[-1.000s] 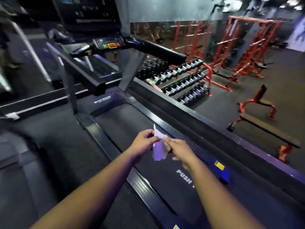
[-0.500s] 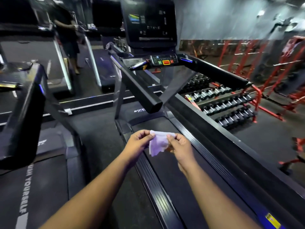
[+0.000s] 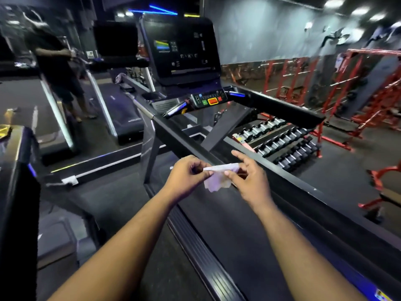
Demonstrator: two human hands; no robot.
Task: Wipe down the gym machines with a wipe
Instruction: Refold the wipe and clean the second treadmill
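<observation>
Wiping apparently not begun: thin, crumpled pale wipe [image 3: 218, 175] stretched in the air between left hand [image 3: 186, 178] and right hand [image 3: 249, 181], pinched at either end, hands close together over the treadmill [image 3: 227, 224]. Ahead, untouched by the look of it: glossy black console [image 3: 182, 51], smooth dark handrails [image 3: 275, 105], matte rubber belt.

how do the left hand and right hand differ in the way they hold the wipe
The left hand has all its fingers curled in, pinching the wipe at its left end. The right hand pinches the right end, but its index finger sticks out straight. Both hold the wipe above the treadmill belt, clear of it.
</observation>
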